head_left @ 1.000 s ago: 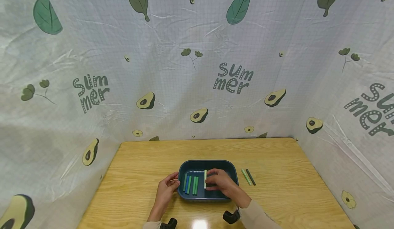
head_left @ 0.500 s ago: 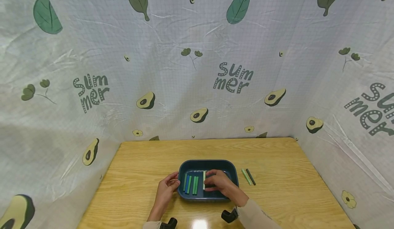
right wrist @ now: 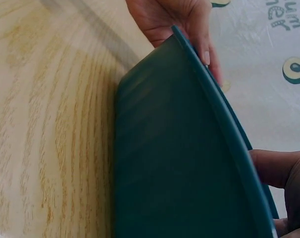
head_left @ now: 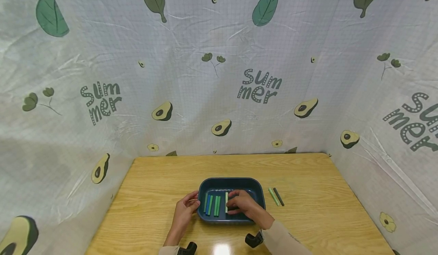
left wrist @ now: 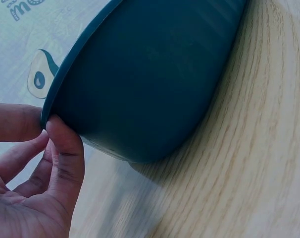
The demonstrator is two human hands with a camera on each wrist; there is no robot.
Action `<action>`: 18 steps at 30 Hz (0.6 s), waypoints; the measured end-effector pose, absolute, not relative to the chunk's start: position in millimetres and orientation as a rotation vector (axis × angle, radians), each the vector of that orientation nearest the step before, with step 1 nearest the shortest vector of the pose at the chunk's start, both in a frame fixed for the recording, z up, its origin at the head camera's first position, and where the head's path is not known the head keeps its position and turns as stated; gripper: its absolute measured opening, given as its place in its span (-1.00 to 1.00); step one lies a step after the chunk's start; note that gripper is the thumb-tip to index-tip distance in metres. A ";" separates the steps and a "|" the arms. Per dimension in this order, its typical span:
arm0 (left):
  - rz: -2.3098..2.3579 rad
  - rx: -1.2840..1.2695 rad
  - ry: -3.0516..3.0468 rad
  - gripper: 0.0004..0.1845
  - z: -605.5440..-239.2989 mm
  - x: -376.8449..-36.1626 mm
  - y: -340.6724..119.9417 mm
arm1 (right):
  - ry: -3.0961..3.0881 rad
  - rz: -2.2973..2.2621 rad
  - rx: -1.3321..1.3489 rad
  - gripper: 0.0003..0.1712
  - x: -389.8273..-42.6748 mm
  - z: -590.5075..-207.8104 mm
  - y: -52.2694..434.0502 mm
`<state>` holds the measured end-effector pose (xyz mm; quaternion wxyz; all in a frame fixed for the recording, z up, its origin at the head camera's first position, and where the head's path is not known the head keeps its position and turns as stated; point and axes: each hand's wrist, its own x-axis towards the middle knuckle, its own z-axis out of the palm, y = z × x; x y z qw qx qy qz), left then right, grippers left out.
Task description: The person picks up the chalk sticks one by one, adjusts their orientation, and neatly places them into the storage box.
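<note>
A dark blue-green tray (head_left: pixel 227 182) with raised walls stands on the table. My left hand (head_left: pixel 183 211) pinches its left rim between thumb and finger, as the left wrist view shows against the tray's outer wall (left wrist: pixel 140 89). Inside, my right hand (head_left: pixel 249 206) holds a slim pale yellow-green stick (head_left: pixel 226 197) upright in the view, close over the tray's middle. To its left lie several green sticks (head_left: pixel 217 206) and one blue stick (head_left: pixel 208 204) in a row. In the right wrist view the near wall (right wrist: pixel 155 148) hides the sticks.
Right of the tray, a light green stick (head_left: pixel 273 196) and a dark stick (head_left: pixel 278 196) lie side by side on the wooden table (head_left: pixel 164 171). A printed sheet (head_left: pixel 191 87) hangs behind and along both sides of the table.
My right hand has shifted slightly left and toward me, carrying the pale stick nearer the row. The left hand and the tray have stayed in place.
</note>
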<state>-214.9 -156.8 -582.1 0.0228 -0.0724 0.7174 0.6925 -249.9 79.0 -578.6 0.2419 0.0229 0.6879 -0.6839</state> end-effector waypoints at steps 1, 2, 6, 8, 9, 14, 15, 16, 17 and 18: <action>2.145 -0.230 2.221 -0.55 -581.9 -215.2 -156.9 | 1.884 -1.862 0.067 -0.61 -250.1 -579.1 78.7; 2.146 -0.226 2.223 -0.55 -582.3 -215.4 -156.9 | 1.888 -1.854 0.070 -0.62 -250.2 -579.9 78.4; 2.156 -0.213 2.219 -0.55 -584.5 -216.4 -157.9 | 1.907 -1.829 0.074 -0.62 -250.6 -582.7 77.8; 2.153 -0.203 2.224 -0.55 -586.1 -216.5 -158.5 | 1.915 -1.824 0.071 -0.62 -250.6 -583.9 77.5; 2.153 -0.209 2.220 -0.55 -586.5 -216.7 -158.7 | 1.917 -1.824 0.069 -0.63 -250.7 -584.2 77.3; 2.145 -0.213 2.217 -0.55 -585.6 -215.9 -158.7 | 1.931 -1.818 0.082 -0.63 -250.5 -583.8 76.7; 2.146 -0.216 2.214 -0.55 -584.9 -215.7 -158.5 | 1.936 -1.816 0.086 -0.63 -250.7 -583.7 76.7; 2.145 -0.217 2.215 -0.55 -584.7 -215.6 -158.4 | 1.940 -1.813 0.093 -0.63 -250.9 -583.4 76.6; 2.143 -0.218 2.218 -0.55 -584.5 -215.6 -158.3 | 1.940 -1.811 0.099 -0.63 -251.2 -583.4 76.5; 2.142 -0.215 2.223 -0.55 -584.3 -215.5 -158.2 | 1.941 -1.810 0.103 -0.63 -251.6 -583.5 76.4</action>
